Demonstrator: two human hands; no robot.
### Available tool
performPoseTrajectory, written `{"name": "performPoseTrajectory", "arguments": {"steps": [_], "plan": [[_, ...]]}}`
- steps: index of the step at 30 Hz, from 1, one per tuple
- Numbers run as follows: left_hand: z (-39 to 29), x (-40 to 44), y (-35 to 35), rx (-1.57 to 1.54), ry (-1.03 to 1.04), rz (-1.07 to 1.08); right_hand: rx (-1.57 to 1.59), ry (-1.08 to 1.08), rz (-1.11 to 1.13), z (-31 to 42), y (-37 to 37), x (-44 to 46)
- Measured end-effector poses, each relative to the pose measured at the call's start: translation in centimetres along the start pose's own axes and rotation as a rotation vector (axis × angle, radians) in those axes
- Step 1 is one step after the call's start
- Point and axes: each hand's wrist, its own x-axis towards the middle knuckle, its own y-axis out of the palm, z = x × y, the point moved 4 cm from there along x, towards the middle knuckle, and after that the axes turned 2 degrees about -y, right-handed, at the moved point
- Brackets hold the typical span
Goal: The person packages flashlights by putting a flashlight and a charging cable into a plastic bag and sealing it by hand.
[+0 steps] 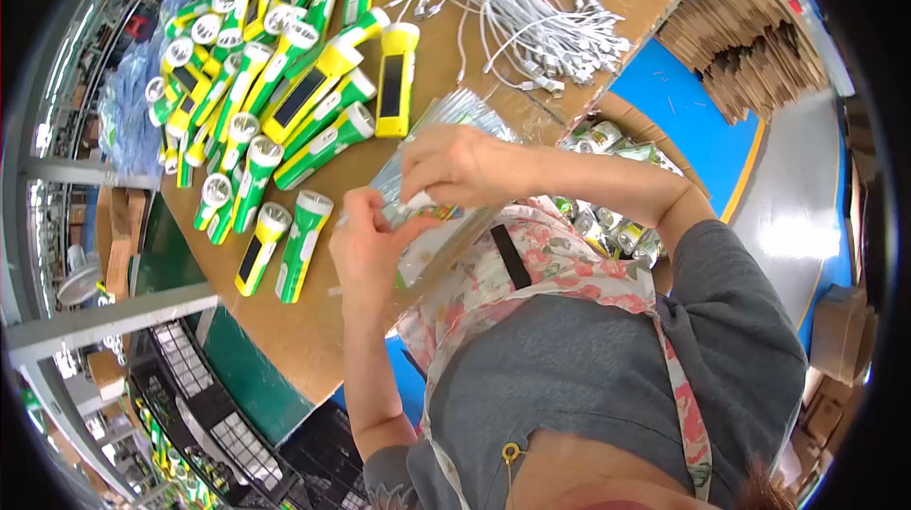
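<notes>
My right hand (457, 168) is closed, its fingertips pinching a small white piece (418, 201) that looks like part of a white cable. Just to its left, my left hand (365, 240) curls its thumb and fingers by the same spot, at a clear plastic bag (432, 249). Exactly how the left fingers grip the bag is partly hidden. Beneath and beyond my hands lies a stack of clear plastic bags (470, 110) at the table edge. Two green, yellow and white flashlights, one green-sided (304, 246) and one with a dark panel (262, 249), rest left of my left hand.
A large heap of flashlights (294, 97) covers the table's far left. White cables (531, 21) lie piled at the back. A carton of bagged flashlights (607, 140) stands beneath my right forearm. Flattened cardboard (750, 55) is stacked at right; the brown tabletop (285, 344) ends near my body.
</notes>
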Motion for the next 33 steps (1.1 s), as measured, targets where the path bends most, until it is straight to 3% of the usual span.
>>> {"name": "performPoseTrajectory", "arguments": {"steps": [5, 7, 8, 10, 13, 15, 18, 20, 21, 23, 26, 28, 30, 31, 32, 33], "plan": [[-2.3, 0.9, 0.2, -0.133, 0.068, 0.074, 0.277, 0.038, 0.037, 0.5, 0.8, 0.2], [-4.1, 1.2, -0.2, -0.127, 0.155, 0.068, 0.367, 0.230, 0.094, 1.7, -0.9, 0.7], [-3.8, 1.1, -0.4, -0.185, 0.061, 0.116, 0.416, 0.329, 0.125, 2.1, -1.4, 0.5], [-2.7, 0.7, -1.1, -0.292, -0.126, 0.210, 0.362, 0.325, 0.127, 0.6, -3.1, -0.8], [-3.3, -1.1, 0.8, -0.286, 0.187, 0.515, 0.217, 0.151, 0.239, 0.8, -4.4, -2.8], [-2.9, -2.1, 0.3, -0.181, 0.103, 0.520, 0.146, 0.055, 0.185, 1.7, -5.5, -3.5], [-1.2, -3.5, -1.8, -0.283, 0.018, 0.363, 0.101, 0.474, 0.070, -1.9, -10.4, -5.5], [-0.5, -4.1, -3.1, -0.313, 0.007, 0.311, 0.197, 0.603, -0.118, -4.9, -12.2, -7.2], [-0.6, -4.2, -3.4, -0.436, -0.039, 0.220, -0.085, 0.666, -0.247, -7.0, -13.4, -7.7], [-0.7, -4.3, -3.8, -0.672, -0.126, 0.031, -0.842, 0.579, -0.091, -10.6, -13.7, -9.4], [-1.1, -2.3, -4.6, -0.648, 0.129, -0.271, -0.802, 0.303, -0.202, -9.7, -13.6, -9.1], [-3.5, -0.5, -3.3, -0.917, 0.236, -0.264, -0.491, 0.196, -0.247, -4.5, -13.1, -6.0], [-5.5, 2.3, -0.4, -0.807, 0.372, -0.346, -0.288, 0.136, -0.196, -0.6, -11.1, -4.0], [-6.7, 4.3, 1.5, -0.845, 0.452, -0.227, -0.252, 0.130, -0.133, 0.5, -9.9, -3.6], [-8.5, 5.6, 1.6, -0.467, 0.469, -0.259, -0.220, 0.125, -0.068, 1.0, -9.1, -3.3], [-8.0, 6.9, 3.1, -0.647, 0.303, -0.111, -0.236, 0.107, -0.084, 0.8, -8.9, -2.9]]}}
